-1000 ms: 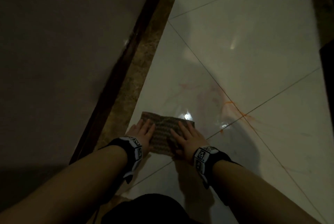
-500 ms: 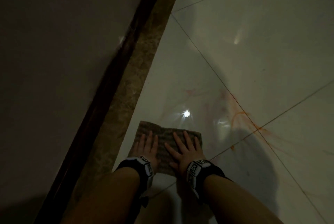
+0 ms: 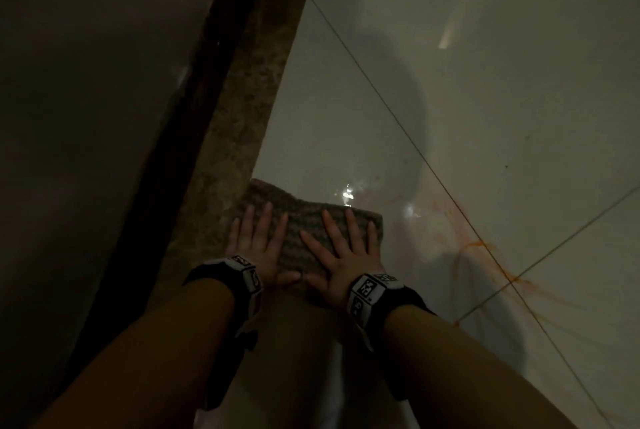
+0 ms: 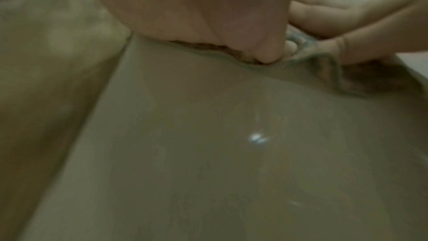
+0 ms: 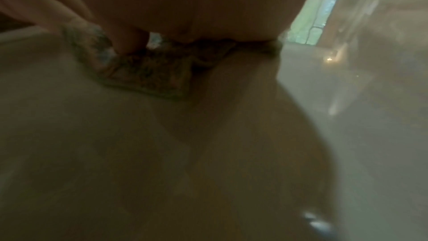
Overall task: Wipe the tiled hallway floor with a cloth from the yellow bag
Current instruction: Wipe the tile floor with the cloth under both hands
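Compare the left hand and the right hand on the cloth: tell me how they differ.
The left hand lies on the cloth's left part, beside the speckled brown border strip; the right hand lies on its right part, nearer the orange streaks on the pale tiles. The left hand's fingers lie closer together; the right hand's are splayed wider. Both press flat with straight fingers, and both wrists wear a camera band.

My left hand (image 3: 257, 245) and right hand (image 3: 341, 248) flat side by side on cloth (image 3: 304, 226), thumbs nearly touching at its near edge. Cloth on tiled floor (image 3: 485, 117), its left end lapping onto stone border strip (image 3: 242, 110). Border strip between floor tiles and wall (image 3: 86, 99) at left. Smeared stain (image 3: 478, 248) on grout crossing, right of cloth, apart from it.
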A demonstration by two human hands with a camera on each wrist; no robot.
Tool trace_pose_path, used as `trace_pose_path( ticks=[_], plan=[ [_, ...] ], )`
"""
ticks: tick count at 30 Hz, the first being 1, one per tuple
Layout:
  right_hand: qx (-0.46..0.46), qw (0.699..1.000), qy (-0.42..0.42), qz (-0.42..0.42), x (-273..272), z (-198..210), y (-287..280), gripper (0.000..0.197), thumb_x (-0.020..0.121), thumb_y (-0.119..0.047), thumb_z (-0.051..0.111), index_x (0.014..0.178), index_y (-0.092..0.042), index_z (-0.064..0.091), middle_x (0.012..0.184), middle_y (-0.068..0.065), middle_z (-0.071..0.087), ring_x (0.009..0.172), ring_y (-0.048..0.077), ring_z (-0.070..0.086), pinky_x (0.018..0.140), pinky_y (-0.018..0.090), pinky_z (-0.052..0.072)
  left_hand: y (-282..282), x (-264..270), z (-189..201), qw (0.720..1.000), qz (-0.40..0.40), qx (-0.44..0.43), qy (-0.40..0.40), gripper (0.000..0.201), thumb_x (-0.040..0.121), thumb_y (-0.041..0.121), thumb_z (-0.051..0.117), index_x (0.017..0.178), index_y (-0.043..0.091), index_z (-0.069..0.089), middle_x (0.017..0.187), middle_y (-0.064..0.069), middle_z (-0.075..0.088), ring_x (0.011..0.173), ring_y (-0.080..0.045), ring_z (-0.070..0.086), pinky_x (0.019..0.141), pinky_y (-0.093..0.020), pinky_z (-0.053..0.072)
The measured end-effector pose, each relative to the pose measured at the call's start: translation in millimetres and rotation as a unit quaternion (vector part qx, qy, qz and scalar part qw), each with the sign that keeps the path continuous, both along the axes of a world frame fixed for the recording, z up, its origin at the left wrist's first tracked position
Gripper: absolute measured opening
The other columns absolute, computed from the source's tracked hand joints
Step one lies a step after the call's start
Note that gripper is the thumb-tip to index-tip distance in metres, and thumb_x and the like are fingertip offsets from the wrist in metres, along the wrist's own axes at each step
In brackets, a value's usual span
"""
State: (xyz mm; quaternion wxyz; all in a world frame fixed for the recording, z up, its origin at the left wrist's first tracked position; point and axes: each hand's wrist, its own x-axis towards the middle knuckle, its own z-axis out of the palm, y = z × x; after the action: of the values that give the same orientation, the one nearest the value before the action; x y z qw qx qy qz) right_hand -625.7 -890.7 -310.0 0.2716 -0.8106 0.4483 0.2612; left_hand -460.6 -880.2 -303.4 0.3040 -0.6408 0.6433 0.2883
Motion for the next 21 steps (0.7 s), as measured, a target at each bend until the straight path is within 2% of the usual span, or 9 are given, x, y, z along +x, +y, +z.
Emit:
trace_pose_path(
  ticks=[5, 7, 9, 11, 12, 14, 17, 18, 21],
  plan=[
    [-0.002, 0.999, 0.006, -0.034, 9.1, 1.1, -39.0, 0.087, 0.06, -0.084, -0.007, 0.14, -0.052, -0.017, 0.132, -0.01, -0.047, 0.124, 0.021, -0.045, 0.085, 0.044, -0.043, -42.7, 11.3, -14.2, 0.998, -0.023, -0.052, 0.018, 0.102, 0.081, 0.07, 0.04, 0.142, 0.021, -0.025, 0.137, -0.002, -0.039, 0.145, -0.038, -0.02, 0.118, -0.05, -0.008],
    [-0.002, 0.999, 0.01, -0.037, 10.6, 1.8, -51.0, 0.08, 0.068, -0.081, 0.0, 0.141, -0.052, -0.017, 0.132, -0.01, -0.047, 0.124, 0.021, -0.045, 0.086, 0.045, -0.043, -52.7, 13.4, -19.7, 0.988, -0.04, -0.14, 0.053, 0.102, 0.076, 0.074, 0.039, 0.148, 0.017, -0.005, 0.143, -0.007, -0.023, 0.145, -0.041, -0.004, 0.115, -0.051, 0.0],
    [-0.006, 0.999, 0.014, -0.039, 11.6, 0.3, -59.0, 0.078, 0.069, -0.078, 0.002, 0.141, -0.052, -0.016, 0.134, -0.009, -0.046, 0.124, 0.022, -0.045, 0.084, 0.045, -0.045, -59.4, 15.9, -24.8, 0.986, -0.051, -0.15, 0.047, 0.109, 0.065, 0.079, 0.039, 0.151, 0.016, 0.018, 0.156, -0.011, 0.0, 0.138, -0.043, 0.017, 0.107, -0.052, 0.009],
    [-0.012, 0.999, 0.017, -0.039, 12.8, 1.6, -65.4, 0.075, 0.073, -0.076, 0.006, 0.141, -0.052, -0.016, 0.135, -0.008, -0.045, 0.125, 0.023, -0.044, 0.082, 0.044, -0.046, -62.9, 22.3, -33.4, 0.986, -0.05, -0.151, 0.05, 0.114, 0.06, 0.083, 0.033, 0.151, 0.018, 0.011, 0.159, -0.014, 0.006, 0.129, -0.042, 0.027, 0.111, -0.051, 0.008],
    [-0.012, 0.999, 0.017, -0.041, 13.2, 2.4, -68.4, 0.073, 0.077, -0.074, 0.011, 0.141, -0.051, -0.016, 0.136, -0.008, -0.045, 0.125, 0.023, -0.044, 0.083, 0.044, -0.046, -63.7, 25.0, -40.0, 0.988, -0.047, -0.136, 0.053, 0.112, 0.064, 0.084, 0.025, 0.152, 0.02, 0.002, 0.16, -0.012, -0.003, 0.132, -0.041, 0.025, 0.116, -0.048, 0.0],
    [0.0, 0.999, 0.014, -0.048, 13.5, 3.3, -74.4, 0.07, 0.086, -0.069, 0.025, 0.142, -0.051, -0.014, 0.135, -0.008, -0.045, 0.125, 0.022, -0.044, 0.091, 0.046, -0.043, -65.3, 25.5, -38.6, 0.985, -0.083, -0.134, 0.07, 0.107, 0.069, 0.084, 0.014, 0.151, 0.02, -0.009, 0.159, -0.007, -0.019, 0.146, -0.035, -0.001, 0.117, -0.044, -0.012],
    [0.002, 0.999, 0.016, -0.037, 14.6, 4.8, -83.0, 0.072, 0.087, -0.066, 0.03, 0.143, -0.05, -0.013, 0.142, -0.008, -0.042, 0.124, 0.022, -0.044, 0.098, 0.051, -0.033, -70.7, 26.3, -34.4, 0.985, -0.087, -0.128, 0.071, 0.115, 0.062, 0.08, 0.034, 0.148, 0.023, -0.017, 0.157, 0.001, -0.024, 0.143, -0.025, -0.029, 0.111, -0.039, -0.028],
    [-0.001, 0.999, 0.016, -0.037, 15.9, 4.7, -86.6, 0.072, 0.087, -0.066, 0.03, 0.143, -0.049, -0.012, 0.147, -0.007, -0.039, 0.125, 0.022, -0.044, 0.099, 0.051, -0.031, -73.1, 26.8, -33.4, 0.989, -0.075, -0.116, 0.055, 0.116, 0.058, 0.081, 0.035, 0.15, 0.024, -0.009, 0.16, -0.003, -0.015, 0.144, -0.027, -0.025, 0.113, -0.04, -0.025],
    [-0.002, 0.999, 0.024, -0.041, 19.2, 5.9, -99.8, 0.071, 0.088, -0.066, 0.028, 0.143, -0.049, -0.012, 0.145, -0.009, -0.041, 0.134, 0.027, -0.04, 0.101, 0.051, -0.03, -88.7, 19.9, -31.3, 0.981, -0.08, -0.176, 0.033, 0.127, 0.048, 0.084, 0.049, 0.149, 0.017, 0.012, 0.154, -0.018, 0.023, 0.14, -0.044, 0.021, 0.116, -0.052, 0.011]
  ],
)
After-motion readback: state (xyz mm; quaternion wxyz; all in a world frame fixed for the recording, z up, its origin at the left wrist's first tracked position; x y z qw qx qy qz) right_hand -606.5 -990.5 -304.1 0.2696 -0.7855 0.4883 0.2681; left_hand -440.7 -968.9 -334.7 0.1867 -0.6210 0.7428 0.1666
